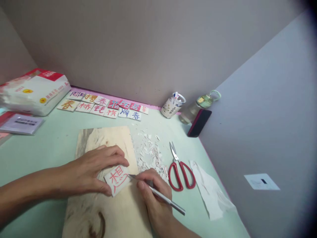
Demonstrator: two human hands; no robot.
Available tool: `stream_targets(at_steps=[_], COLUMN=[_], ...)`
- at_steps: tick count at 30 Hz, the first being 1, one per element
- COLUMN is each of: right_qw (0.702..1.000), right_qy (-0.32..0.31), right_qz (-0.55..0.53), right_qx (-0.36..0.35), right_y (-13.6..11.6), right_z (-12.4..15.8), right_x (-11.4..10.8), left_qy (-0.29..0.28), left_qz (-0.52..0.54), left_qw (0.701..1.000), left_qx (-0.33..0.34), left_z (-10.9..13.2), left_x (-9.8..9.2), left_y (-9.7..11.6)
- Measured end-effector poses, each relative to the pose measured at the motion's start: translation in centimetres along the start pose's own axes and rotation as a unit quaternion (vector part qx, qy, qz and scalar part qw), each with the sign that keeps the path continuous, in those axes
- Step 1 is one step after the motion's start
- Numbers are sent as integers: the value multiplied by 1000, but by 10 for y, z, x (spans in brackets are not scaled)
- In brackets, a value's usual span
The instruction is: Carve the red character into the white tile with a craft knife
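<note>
Left hand: pinching tile over board | Right hand: wrapped round knife, tip at tile's right edge | red character drawn; cutting seems under way, depth unclear | shavings right of board | far left: lettered tiles in rows, whether carved unclear

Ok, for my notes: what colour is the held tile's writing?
The writing is red, clearest in the head view.
</note>
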State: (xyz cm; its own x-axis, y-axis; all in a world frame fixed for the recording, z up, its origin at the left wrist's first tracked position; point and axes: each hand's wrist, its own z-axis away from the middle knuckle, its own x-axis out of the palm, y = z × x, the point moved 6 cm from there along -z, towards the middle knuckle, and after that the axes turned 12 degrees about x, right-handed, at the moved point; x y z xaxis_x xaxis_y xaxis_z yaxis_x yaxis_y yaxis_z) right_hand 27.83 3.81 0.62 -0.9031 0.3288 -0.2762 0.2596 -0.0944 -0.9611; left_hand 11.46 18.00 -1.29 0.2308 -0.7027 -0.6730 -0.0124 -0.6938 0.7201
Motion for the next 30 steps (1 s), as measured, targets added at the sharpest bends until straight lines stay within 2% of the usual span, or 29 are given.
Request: stream_targets(at_steps=[6, 18, 30], right_qw=[999, 998, 996], right_qy=[44, 56, 70], right_qz=[-12, 9, 42], right_qx=[-5, -31, -27], right_y=[11, 0, -1], right_z=[0, -5, -7], right_x=[-7, -5, -5], left_qy=[9, 3, 32], left_qz=[-7, 2, 0], left_qw=[1000, 1000, 999], left_qx=[19, 2, 1], left_z=[-1, -4, -10], left_x=[-2, -2, -6], left_y=[0, 2, 11])
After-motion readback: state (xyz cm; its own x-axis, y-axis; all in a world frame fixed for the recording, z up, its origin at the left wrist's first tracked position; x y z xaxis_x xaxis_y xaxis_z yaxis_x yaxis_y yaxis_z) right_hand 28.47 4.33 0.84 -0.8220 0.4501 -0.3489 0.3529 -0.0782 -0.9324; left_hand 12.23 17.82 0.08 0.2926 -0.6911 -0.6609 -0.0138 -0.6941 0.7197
